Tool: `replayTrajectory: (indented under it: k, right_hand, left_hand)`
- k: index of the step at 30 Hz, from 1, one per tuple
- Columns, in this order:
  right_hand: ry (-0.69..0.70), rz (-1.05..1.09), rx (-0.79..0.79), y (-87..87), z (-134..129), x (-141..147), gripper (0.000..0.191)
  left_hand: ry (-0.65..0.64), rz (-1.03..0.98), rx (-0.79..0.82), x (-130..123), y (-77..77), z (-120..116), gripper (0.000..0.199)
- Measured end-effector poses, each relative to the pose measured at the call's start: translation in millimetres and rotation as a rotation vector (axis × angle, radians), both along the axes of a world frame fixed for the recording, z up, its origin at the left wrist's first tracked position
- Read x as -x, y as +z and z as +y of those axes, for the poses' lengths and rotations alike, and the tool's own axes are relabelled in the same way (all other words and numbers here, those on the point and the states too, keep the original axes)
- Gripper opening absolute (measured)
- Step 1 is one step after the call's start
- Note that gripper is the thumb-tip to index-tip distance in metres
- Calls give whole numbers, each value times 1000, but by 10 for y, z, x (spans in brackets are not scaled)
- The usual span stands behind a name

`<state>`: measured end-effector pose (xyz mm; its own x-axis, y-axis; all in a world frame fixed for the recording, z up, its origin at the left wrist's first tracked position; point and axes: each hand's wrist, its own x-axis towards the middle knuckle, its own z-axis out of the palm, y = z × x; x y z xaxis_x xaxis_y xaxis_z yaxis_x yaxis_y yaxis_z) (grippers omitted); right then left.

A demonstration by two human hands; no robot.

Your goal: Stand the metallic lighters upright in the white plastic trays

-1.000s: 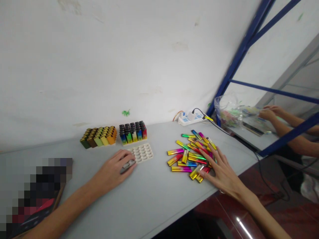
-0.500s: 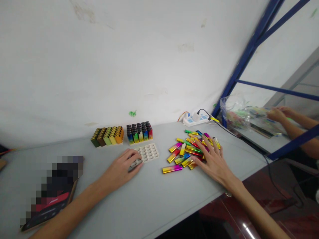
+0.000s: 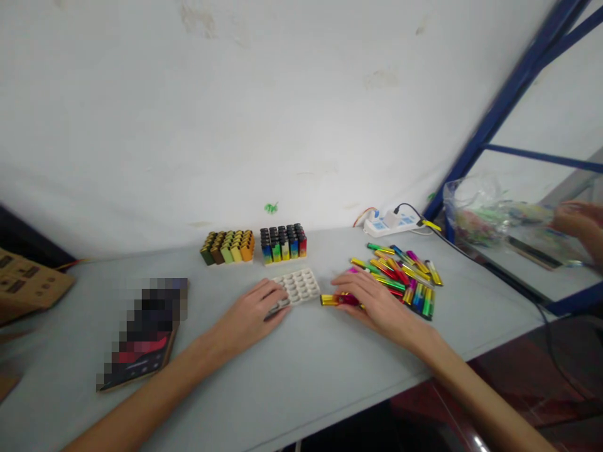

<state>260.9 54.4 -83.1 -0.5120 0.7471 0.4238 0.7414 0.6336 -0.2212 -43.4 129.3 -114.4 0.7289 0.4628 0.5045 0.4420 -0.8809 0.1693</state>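
Observation:
My left hand [image 3: 264, 301] is closed on the near left corner of a white tray [image 3: 301, 284] with rows of round pockets. My right hand [image 3: 372, 296] curls over a shiny red-and-gold lighter case [image 3: 330, 300] just right of the tray; its fingertips are partly hidden. A loose pile of metallic lighter cases [image 3: 386, 270] in gold, red, green, blue and purple lies beyond and right of that hand. Several of them [image 3: 420, 298] line up side by side near my right wrist.
Against the wall stand a block of gold-topped lighters [image 3: 228, 247] and a block of black-topped lighters [image 3: 283, 245]. A power strip [image 3: 393, 221], phone [image 3: 144, 339], cardboard box [image 3: 32, 282] and blue frame [image 3: 494, 113] surround them. Another person's hand [image 3: 581, 220] shows at right.
My right hand has gone from spread over the pile to curled round a red-and-gold case nearer the tray. The pile is rearranged. My left hand keeps the tray; the view has shifted left.

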Motion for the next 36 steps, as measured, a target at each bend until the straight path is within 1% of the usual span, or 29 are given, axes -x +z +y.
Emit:
replayTrajectory:
  k: [2,4,6,8,10,12,14,16,18,22,25,28,31,34,36]
  right_hand:
    - [12,59,58,117,95,30,22]
    - [49,94,90,246,221,126,25]
    - [106,110,89,355,374,278,25]
    - [168,125,92,412,539,454,19]
    - [210,141,119,399,694,615,13]
    - [225,168,159,319,815,727,9]
    - [230,207,200,203,885,782,14]
    - [241,237,230,91,906,792,22]
    - [252,248,243,9,897,786,24]
    - [286,226,214,-55,855,799,24]
    - [294,236,170,-46,829,823,27]
    - [261,293,166,7,806,814,29]
    - [250,316,232,85,789,761,26]
    - [272,258,314,127,782,704,24]
    - [308,205,321,121,779,691,21]
  left_hand:
    - [-11,18,-14,-33,8,-62,16]
    - [-30,36,-46,-81,17,-143,17]
    - [-27,51,-102,-136,25,-233,16]
    - [-6,95,-155,-186,30,-317,15]
    - [13,132,-178,-219,29,-384,14]
    - [38,164,-204,-233,24,-431,12]
    - [59,192,-227,-232,19,-463,12]
    - [64,234,-236,-228,14,-488,12]
    - [60,281,-217,-228,8,-511,14]
    - [101,297,-147,-249,-11,-564,12]
    - [139,298,-128,-270,-13,-609,10]
    - [129,360,-106,-284,15,-643,16]
    - [108,421,-77,-293,65,-660,19]
    - [136,447,-44,-296,103,-668,21]
    - [158,464,-20,-293,110,-669,26]
